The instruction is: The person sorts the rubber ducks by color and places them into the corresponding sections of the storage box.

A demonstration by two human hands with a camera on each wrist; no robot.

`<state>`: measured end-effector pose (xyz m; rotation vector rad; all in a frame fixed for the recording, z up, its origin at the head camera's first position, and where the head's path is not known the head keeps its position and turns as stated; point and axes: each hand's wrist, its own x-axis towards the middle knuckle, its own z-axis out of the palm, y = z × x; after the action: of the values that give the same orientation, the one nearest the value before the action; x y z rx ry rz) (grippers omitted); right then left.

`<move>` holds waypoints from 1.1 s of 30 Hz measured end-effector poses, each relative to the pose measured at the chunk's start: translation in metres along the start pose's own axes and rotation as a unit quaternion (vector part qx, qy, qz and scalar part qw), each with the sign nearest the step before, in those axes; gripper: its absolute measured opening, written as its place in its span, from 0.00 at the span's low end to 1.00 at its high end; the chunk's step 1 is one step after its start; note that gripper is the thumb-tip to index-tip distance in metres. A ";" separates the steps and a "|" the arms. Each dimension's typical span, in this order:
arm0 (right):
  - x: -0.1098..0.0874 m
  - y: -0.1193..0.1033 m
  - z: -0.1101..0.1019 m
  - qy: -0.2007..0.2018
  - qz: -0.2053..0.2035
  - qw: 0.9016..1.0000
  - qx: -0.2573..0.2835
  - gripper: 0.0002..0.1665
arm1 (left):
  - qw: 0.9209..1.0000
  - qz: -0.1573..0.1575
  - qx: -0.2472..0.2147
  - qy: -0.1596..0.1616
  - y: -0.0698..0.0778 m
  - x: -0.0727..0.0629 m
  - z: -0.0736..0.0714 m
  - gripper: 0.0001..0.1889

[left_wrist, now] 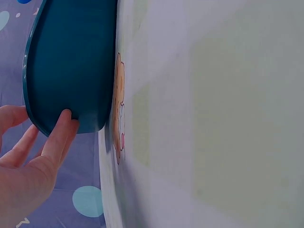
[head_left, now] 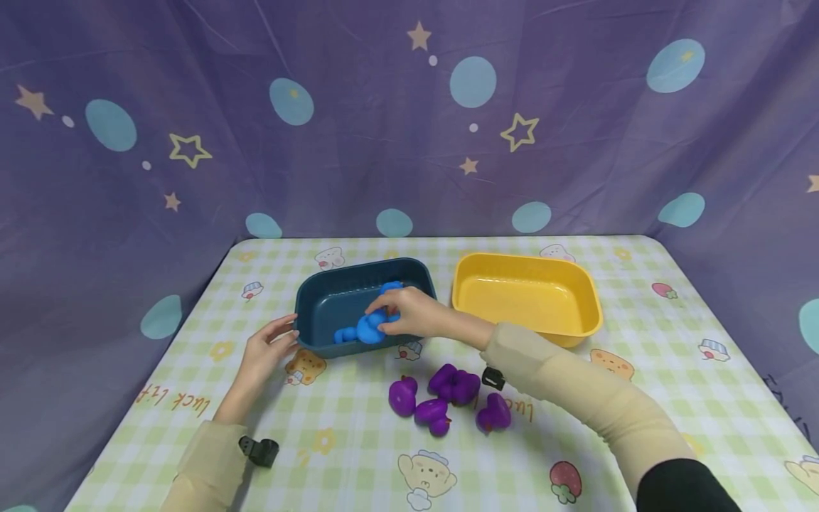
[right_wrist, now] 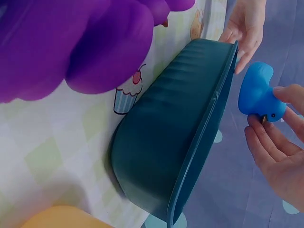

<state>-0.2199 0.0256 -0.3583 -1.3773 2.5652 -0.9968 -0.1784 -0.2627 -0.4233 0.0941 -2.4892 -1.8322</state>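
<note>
A blue rubber duck (right_wrist: pixel 256 90) with a dark eye is pinched by the head between the thumb and fingers of my right hand (head_left: pixel 412 313). This hand is over the teal basin (head_left: pixel 339 274), near its front right side. Other blue ducks (head_left: pixel 345 334) show in the basin, partly hidden by the held duck and hand. At the basin's left end, my left hand (head_left: pixel 265 352) touches the rim and outer wall with extended fingertips, as the left wrist view also shows.
Several purple ducks (head_left: pixel 403 396) lie on the checked tablecloth (head_left: pixel 345 469) in front of the basin. A yellow basin (head_left: pixel 525 331) stands to the right, behind my right forearm. A starry purple curtain (head_left: pixel 384 142) hangs behind the table.
</note>
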 end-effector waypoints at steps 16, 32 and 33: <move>0.016 0.010 -0.001 -0.008 0.051 0.999 -0.014 0.17 | 1.000 -0.002 0.001 0.000 0.001 -0.001 0.000 0.21; 0.028 0.022 0.001 -0.005 0.066 0.998 -0.017 0.18 | 1.000 -0.012 0.010 0.000 0.002 -0.001 0.000 0.22; 0.029 0.023 0.001 -0.004 0.067 0.998 -0.018 0.18 | 1.000 -0.012 0.009 -0.001 0.001 -0.001 0.000 0.22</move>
<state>-0.2534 0.0117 -0.3657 -1.1957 2.6403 -0.9266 -0.1772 -0.2623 -0.4220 0.1231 -2.5170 -1.8186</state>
